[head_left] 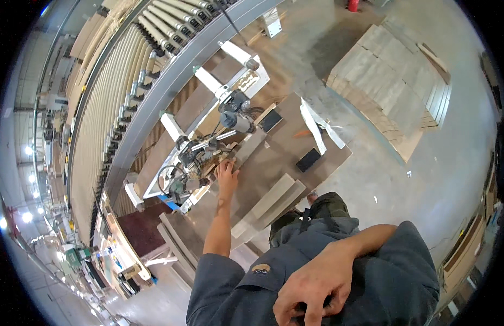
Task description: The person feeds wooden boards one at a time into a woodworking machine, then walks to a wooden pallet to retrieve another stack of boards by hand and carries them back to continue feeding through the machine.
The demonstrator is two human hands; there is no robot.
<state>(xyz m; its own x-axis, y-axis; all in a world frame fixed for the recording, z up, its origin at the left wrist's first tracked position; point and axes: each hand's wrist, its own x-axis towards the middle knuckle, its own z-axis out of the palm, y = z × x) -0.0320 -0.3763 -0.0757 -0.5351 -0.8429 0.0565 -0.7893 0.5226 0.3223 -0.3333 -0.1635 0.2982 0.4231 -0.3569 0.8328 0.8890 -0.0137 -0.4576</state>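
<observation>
My left arm stretches forward to the work table point(273, 157). At the near end of a narrow grey-brown board point(250, 149), my left hand point(226, 173) rests with its fingers stretched and slightly apart, touching the board beside the machine unit point(189, 155). A grey cylindrical motor point(235, 121) sits just beyond that board. Close in front of my chest is my right hand point(317, 285), fingers curled inward. Whatever lies within those fingers is hidden.
Two long boards point(273, 204) lie at the table's near edge, close to my body. A black phone-like slab point(308, 160) and white paper strips point(314, 127) lie farther right. Beyond stands a stack of flat panels point(390, 81); a roller conveyor point(121, 92) runs along the left.
</observation>
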